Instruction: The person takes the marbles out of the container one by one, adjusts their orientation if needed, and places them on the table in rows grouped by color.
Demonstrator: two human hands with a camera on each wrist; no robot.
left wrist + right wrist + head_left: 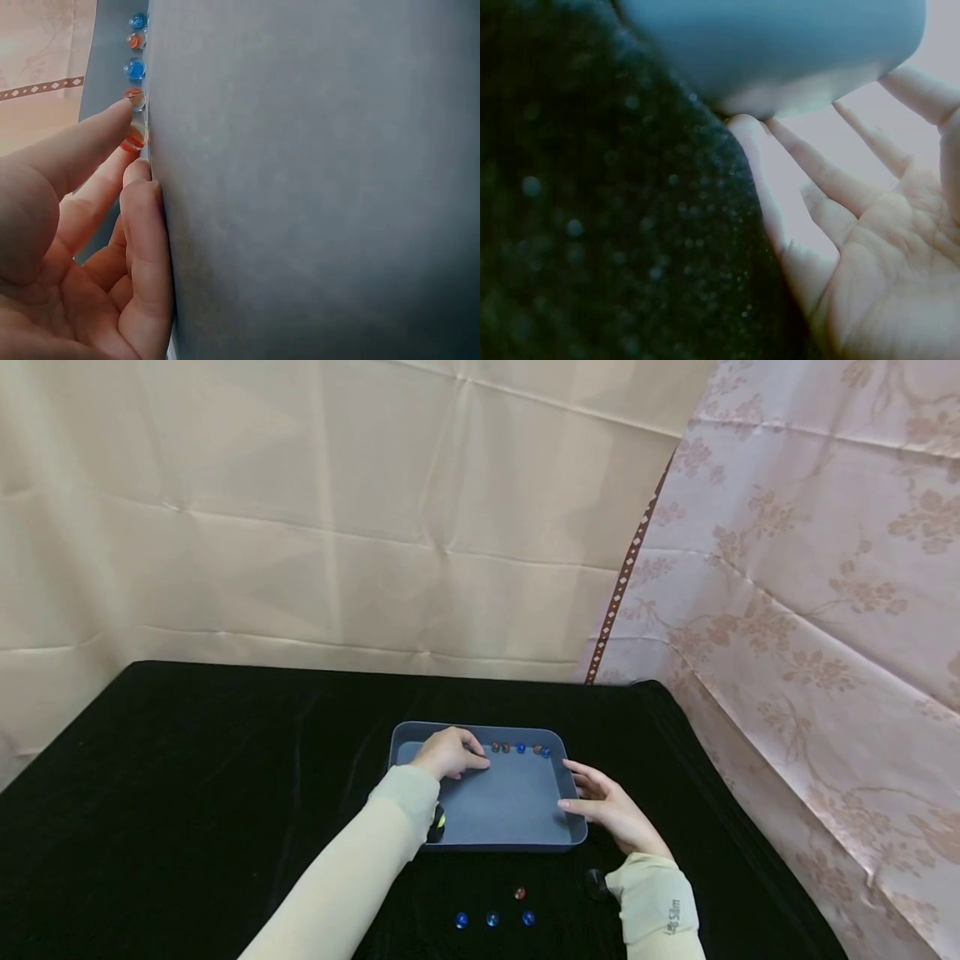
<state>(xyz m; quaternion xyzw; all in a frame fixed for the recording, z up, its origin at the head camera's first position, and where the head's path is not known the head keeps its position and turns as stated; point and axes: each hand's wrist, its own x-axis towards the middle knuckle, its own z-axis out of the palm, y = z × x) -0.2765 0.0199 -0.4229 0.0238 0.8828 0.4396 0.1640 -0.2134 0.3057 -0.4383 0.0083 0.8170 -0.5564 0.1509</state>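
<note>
Head view: nearest, on the black cloth over the worktop (187,793), lie three blue marbles (492,919) in a loose row, with a reddish marble (520,893) just beyond them. The cloth is dark and dotted with pale specks. Next comes a blue-grey tray (517,797) with rounded corners. The right hand (611,810) is unclenched at its right side, fingers extended against the outside and thumb over the rim. The left hand (447,753) reaches inside, near the far wall, where a line of five blue and orange-brown marbles (521,748) stands. Past the worktop's far edge hangs a creased cream cloth (300,527); on the right hangs a pink floral cloth (825,568) edged by a brown strip (626,568) of pale diamonds.

Both pale sleeves (345,877) are cut off by the lower border, and the lettering on the right cuff is hard to read. The left forearm covers the tray's near left corner. In the left wrist view, the end orange-streaked marble (133,137) shows between thumb and forefinger, the thumb overlapping its neighbour; whether it is pinched or released I cannot tell. The right wrist view is blurred, its background washed out.
</note>
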